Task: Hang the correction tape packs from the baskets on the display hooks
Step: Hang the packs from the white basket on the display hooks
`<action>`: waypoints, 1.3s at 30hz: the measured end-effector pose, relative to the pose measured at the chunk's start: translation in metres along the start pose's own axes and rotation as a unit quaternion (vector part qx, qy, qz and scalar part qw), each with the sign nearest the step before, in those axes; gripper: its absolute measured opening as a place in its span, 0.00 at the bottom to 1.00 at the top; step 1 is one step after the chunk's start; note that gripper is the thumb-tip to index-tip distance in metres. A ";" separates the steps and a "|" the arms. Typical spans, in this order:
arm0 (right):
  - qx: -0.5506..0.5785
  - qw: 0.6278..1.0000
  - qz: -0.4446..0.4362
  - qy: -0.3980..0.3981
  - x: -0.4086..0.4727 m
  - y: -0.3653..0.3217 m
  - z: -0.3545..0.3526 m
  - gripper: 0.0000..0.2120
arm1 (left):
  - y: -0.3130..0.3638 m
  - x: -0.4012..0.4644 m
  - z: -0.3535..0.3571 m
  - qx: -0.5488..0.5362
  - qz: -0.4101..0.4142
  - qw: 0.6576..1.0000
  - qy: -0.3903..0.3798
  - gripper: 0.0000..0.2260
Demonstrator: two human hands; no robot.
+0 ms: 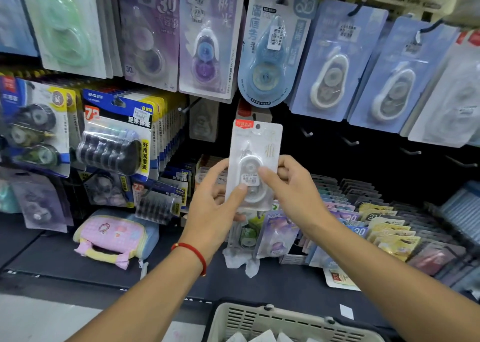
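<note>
Nearest to us, at the bottom edge, is the slatted rim of a pale basket [285, 318] with a few white pack corners showing inside. Above it our two forearms reach forward over a dark shelf [65, 261].

Our left hand [215, 201] and right hand [293, 186] together hold one pack [255, 160] upright in front of the display. The left thumb presses the front of the pack near its price sticker, with the fingers curled behind. The right thumb lies across the blister, fingers wrapped round the right edge.

The pack's long axis runs almost vertically, tilted slightly to the right at the top. Its red header and hang hole point up, and the printed face is toward us.

Beyond it is a dark board with bare hooks [350, 141] to the right, well apart from the pack. Just behind the pack's top edge hangs another red-topped card [246, 110].

We judge the main risk to be missing the hook: the hole is small and our thumbs cover only the lower half, so the top may flex or swing. Pushing at an angle could tear the hole or knock neighbouring packs [335, 64] off. A loose pinch could drop the pack onto the packs [376, 227] standing in rows below.
</note>
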State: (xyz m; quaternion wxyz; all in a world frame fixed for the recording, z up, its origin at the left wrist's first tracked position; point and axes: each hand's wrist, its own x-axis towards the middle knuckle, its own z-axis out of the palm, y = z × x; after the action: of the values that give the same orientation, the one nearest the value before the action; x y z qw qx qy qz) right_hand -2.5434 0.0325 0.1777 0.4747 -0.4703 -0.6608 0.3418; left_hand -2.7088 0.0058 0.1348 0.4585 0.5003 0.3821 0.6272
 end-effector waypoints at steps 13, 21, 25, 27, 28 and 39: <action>0.028 0.998 -0.012 0.052 0.004 -0.002 0.008 0.11 | -0.002 0.001 0.002 -0.002 0.001 0.999 0.039 0.24; -0.051 0.991 -0.009 0.120 0.033 0.022 0.027 0.10 | -0.023 0.021 0.007 0.102 -0.003 0.993 0.061 0.26; -0.113 0.985 0.040 0.127 0.073 0.031 0.033 0.17 | -0.039 0.049 0.015 0.112 -0.051 0.992 0.041 0.32; -0.125 0.981 0.078 0.126 0.086 0.038 0.032 0.21 | -0.046 0.055 0.016 0.138 -0.065 0.988 0.020 0.33; -0.128 0.979 0.101 0.122 0.088 0.042 0.029 0.23 | -0.050 0.055 0.016 0.154 -0.070 0.986 0.008 0.33; -0.253 0.947 0.179 -0.088 -0.103 0.121 -0.085 0.08 | -0.080 -0.022 0.021 0.506 -0.128 0.709 -0.474 0.25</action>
State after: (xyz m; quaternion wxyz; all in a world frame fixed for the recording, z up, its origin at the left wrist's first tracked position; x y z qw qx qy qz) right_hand -2.4156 -0.0257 0.0646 0.2110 -0.6538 -0.6696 0.2824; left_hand -2.6711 0.0082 0.0578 0.3332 0.8353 0.4351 -0.0438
